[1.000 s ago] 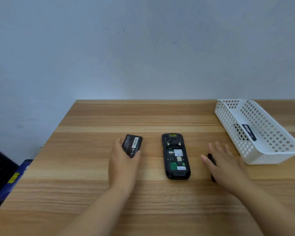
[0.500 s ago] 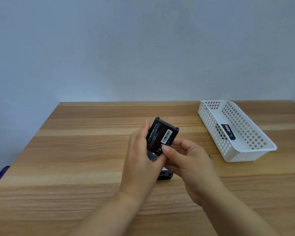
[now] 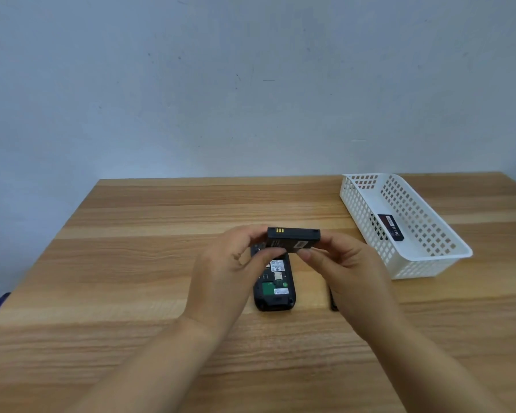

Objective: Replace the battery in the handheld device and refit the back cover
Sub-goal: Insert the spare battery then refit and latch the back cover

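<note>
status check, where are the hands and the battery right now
Left hand and right hand both pinching battery, held above table. Handheld device open-backed beneath, bay empty. Back cover mostly hidden behind right hand; nothing blocking bay.

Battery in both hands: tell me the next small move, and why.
Probably lower the battery into the open bay of the handheld device, gold-contact edge leading. Left hand and right hand hold it above the device, which lies on the table with its bay uncovered and empty.
</note>
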### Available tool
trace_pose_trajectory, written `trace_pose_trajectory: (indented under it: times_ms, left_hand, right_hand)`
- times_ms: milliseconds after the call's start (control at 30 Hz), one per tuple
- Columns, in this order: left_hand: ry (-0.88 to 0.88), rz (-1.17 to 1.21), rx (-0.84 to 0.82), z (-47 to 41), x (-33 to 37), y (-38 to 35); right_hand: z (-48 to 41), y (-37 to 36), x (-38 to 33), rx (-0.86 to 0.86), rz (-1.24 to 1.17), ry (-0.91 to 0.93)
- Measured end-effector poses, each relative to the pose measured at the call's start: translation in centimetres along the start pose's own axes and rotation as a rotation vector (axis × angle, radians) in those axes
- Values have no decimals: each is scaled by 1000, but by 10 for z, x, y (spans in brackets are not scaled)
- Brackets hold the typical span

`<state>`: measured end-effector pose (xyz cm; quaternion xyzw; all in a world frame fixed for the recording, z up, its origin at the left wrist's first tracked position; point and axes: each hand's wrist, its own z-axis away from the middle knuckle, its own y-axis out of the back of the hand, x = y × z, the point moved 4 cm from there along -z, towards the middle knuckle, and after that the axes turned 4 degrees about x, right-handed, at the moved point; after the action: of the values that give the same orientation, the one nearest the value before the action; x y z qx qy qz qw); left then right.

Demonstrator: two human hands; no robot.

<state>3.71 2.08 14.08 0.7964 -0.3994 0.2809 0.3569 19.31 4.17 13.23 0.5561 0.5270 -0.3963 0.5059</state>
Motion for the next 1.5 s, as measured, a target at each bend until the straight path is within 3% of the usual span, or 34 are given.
trace_pose_trajectory:
  times_ms: [267, 467, 600, 767, 867, 1100, 1333, 1500]
  left_hand:
    - [-55, -9, -2, 2, 1, -1]
    - [8, -7, -21, 6, -10, -5]
    - [321, 86, -114, 17, -32, -17]
    - [737, 123, -203, 39, -82, -43]
    - [842, 160, -232, 45, -97, -51]
    - [807, 83, -284, 37, -109, -54]
    - [640, -18, -420, 31, -106, -53]
    - [460, -160, -384, 33, -109, -50]
  right_hand:
    - [2, 2, 2, -5, 24, 49]
    - [2, -2, 9, -9, 6, 9]
    - [4, -11, 35, 51, -94, -226]
    - [2, -20, 73, 63, 104, -493]
    - [-6, -23, 87, 37, 173, -547]
    - [-21, -26, 97, 4, 184, -567]
    - [-24, -26, 98, -192, 242, -531]
    - [-24, -24, 99, -215, 340, -437]
